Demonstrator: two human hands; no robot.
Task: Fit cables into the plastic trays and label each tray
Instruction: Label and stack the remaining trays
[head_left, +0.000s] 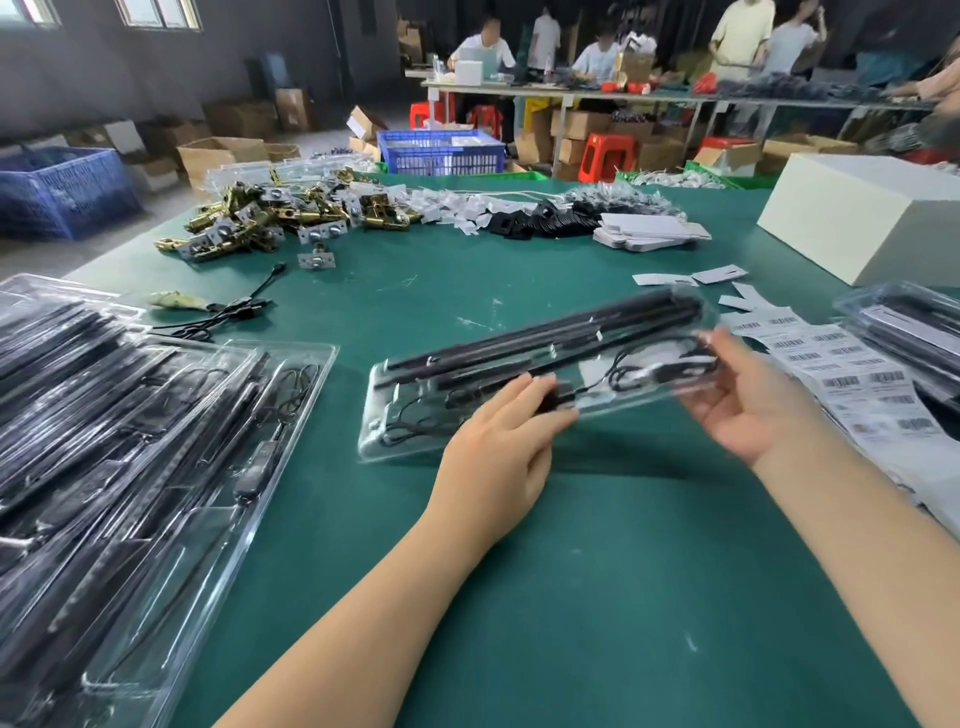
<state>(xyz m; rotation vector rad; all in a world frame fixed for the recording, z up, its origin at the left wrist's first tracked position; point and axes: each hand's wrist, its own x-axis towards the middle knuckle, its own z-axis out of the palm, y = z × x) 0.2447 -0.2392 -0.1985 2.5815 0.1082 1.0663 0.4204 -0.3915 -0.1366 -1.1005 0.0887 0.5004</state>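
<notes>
A clear plastic tray (415, 431) lies slantwise on the green table (597, 597), holding long black rods and a coiled black cable (649, 371). Its right end is lifted off the table. My left hand (498, 441) rests on the tray's near edge, fingers straight and pressing a small black part of the cable. My right hand (748, 400) grips the tray's raised right end, fingers curled around its edge beside the coil. Sheets of barcode labels (852, 384) lie just right of that hand.
Filled trays (130, 441) are stacked at the left, more trays (904, 327) at the right. A loose black cable (228, 312), brass latches (270, 218), white tags and black parts lie farther back. A white box (872, 218) stands at the far right. People work at tables behind.
</notes>
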